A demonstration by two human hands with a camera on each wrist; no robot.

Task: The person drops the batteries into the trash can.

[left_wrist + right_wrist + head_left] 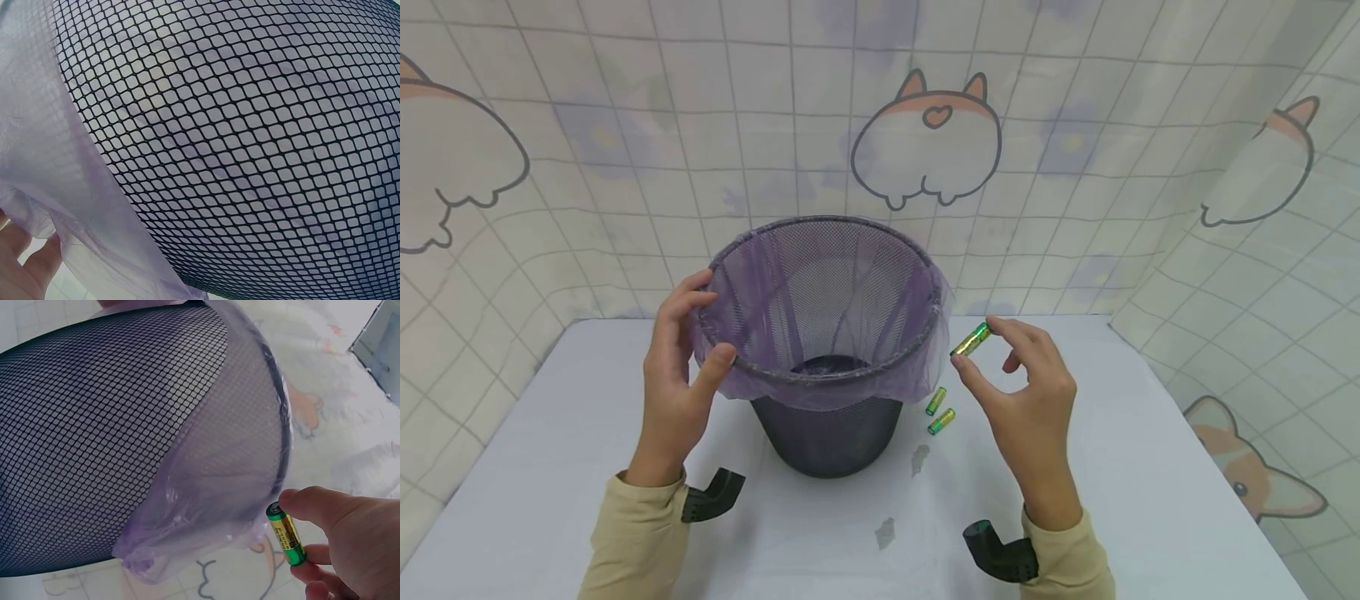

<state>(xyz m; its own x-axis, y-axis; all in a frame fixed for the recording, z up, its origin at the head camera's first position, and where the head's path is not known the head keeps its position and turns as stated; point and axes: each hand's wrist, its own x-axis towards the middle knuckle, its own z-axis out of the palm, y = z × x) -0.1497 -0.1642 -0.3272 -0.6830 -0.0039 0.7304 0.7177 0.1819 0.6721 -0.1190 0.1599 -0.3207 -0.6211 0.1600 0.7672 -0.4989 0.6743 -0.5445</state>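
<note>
A black mesh wastebasket [827, 433] lined with a thin purple bag [820, 283] stands on the white table [1150, 500]. My left hand [681, 367] grips its left rim, thumb over the folded bag edge; the left wrist view shows only mesh [250, 137] and bag [62, 187] up close. My right hand [1018, 392] pinches a green and gold battery [971, 340] between thumb and fingers, just right of the basket's rim and above the table. The right wrist view shows that battery [287, 534] beside the bagged rim [250, 425]. Two more batteries [939, 412] lie on the table by the basket's base.
Tiled curtains with cartoon corgi prints [927, 137] close in the table at the back and on both sides. Two small grey stains [886, 533] mark the cloth in front of the basket. Black wrist camera mounts [1000, 554] sit at my cuffs.
</note>
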